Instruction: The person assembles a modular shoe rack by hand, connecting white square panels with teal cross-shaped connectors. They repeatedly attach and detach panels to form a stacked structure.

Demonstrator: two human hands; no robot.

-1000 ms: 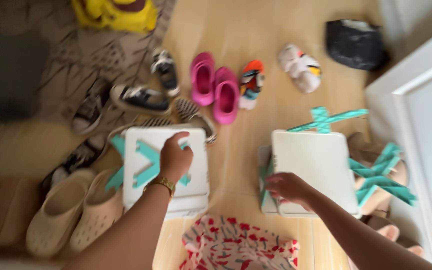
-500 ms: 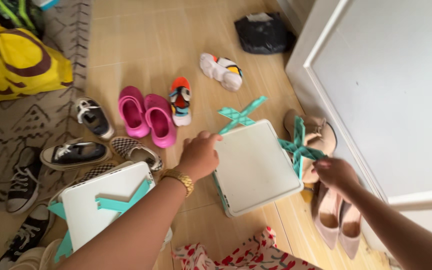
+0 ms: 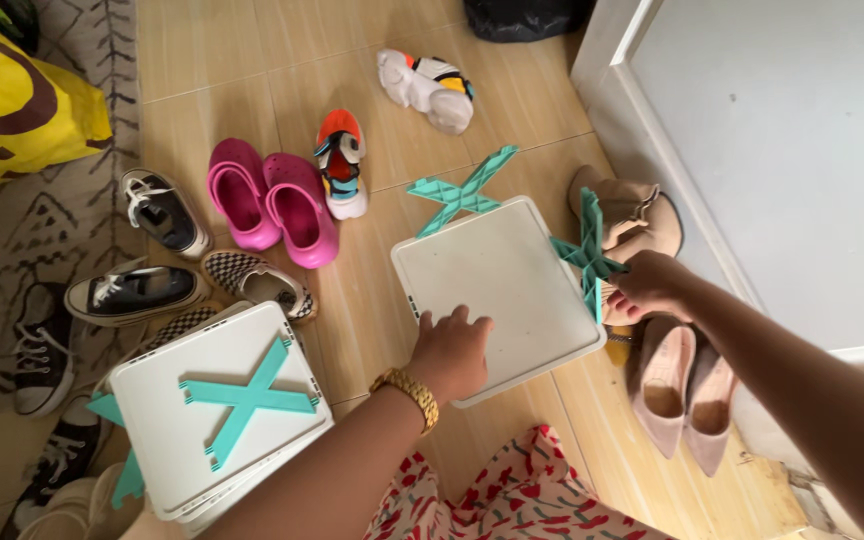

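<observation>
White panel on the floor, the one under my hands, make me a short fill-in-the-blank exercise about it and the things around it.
1. The left hand presses flat on the white panel, wearing a ____ bracelet.
2. The right hand pinches a teal piece shaped like an ____.
3. The clogs beside the orange sneaker are ____.

Missing words: gold; X; pink

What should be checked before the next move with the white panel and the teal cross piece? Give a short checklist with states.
1. Left hand flat on white panel: ok.
2. Right hand grip on teal cross piece at the panel's right edge: ok.
3. Cross piece seated into the panel: cannot tell.
4. Second teal cross at the panel's far edge: ok.
5. Floor around the panel free: not ok, beige heels and tan shoe lie close.
</observation>
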